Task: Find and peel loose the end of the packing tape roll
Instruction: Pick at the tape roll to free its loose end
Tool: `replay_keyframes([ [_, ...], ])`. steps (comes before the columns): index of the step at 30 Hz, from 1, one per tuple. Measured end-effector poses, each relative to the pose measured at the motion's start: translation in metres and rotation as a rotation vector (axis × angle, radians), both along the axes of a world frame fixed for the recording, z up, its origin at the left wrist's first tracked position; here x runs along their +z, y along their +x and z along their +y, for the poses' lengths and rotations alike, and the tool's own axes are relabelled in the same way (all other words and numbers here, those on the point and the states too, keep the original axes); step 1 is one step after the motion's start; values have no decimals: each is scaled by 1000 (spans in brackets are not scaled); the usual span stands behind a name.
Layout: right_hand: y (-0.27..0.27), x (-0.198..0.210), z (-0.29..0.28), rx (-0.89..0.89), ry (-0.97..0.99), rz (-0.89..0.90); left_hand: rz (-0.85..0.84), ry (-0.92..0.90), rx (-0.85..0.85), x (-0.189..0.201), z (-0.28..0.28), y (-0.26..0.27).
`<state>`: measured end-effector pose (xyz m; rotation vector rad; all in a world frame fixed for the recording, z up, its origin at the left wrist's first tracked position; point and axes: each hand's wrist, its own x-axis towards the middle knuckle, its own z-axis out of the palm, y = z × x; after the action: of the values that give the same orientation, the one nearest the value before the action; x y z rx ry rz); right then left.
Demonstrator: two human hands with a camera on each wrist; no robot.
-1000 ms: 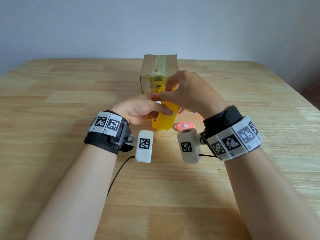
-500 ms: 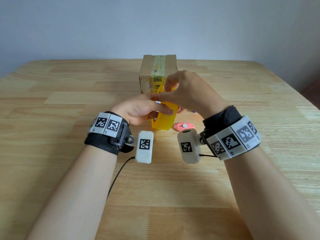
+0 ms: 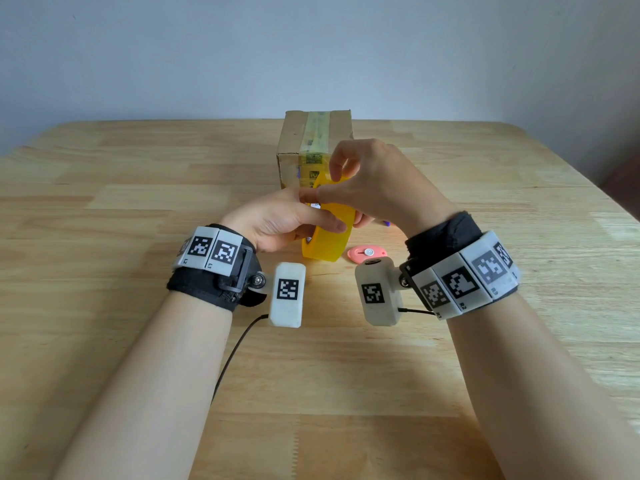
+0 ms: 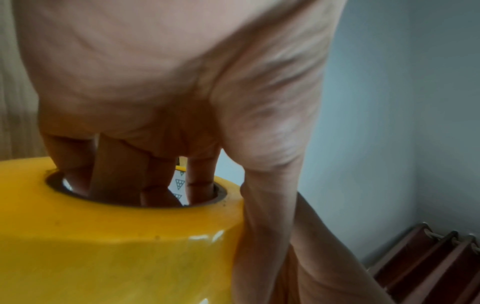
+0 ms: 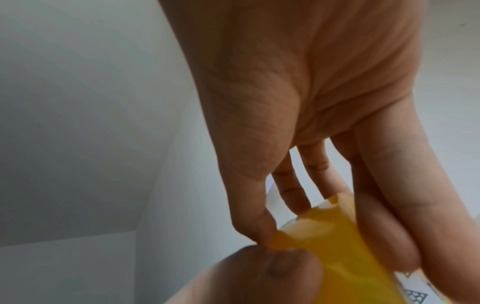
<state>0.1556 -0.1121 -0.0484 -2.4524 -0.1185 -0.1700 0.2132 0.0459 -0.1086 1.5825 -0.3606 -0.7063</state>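
Stood behind: a taped box (image 3: pixel 313 150); lay nearby: a pink cutter (image 3: pixel 366 253). Left hand (image 3: pixel 277 221) gripped the tape roll (image 3: pixel 329 237), fingers (image 4: pixel 153 181) through its core. Right hand (image 3: pixel 377 183) pinched its rim.

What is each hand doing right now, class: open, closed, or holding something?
Left hand: grips the yellow packing tape roll, fingers through its core.
Right hand: pinches the peeled tape end.

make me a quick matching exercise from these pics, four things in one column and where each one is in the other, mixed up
Things:
1 tape roll
2 cardboard box
3 pink cutter
4 left hand

Places:
A lying flat on the table, right of the roll
B fingers through the roll's core
C held on edge between both hands
D standing behind the hands, taped along the top

Pairs: 1-C, 2-D, 3-A, 4-B
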Motion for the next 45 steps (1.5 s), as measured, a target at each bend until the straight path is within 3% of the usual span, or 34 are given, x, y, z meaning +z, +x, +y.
replay_keyframes([
  [22, -1, -2, 0, -44, 7, 6, 12, 23, 32, 5, -1, -4],
  [27, 0, 1, -4, -35, 86, 33, 11, 40, 60, 5, -2, -6],
  [45, 5, -4, -12, -33, 0, 28, 47, 12, 80, 4, 2, -4],
])
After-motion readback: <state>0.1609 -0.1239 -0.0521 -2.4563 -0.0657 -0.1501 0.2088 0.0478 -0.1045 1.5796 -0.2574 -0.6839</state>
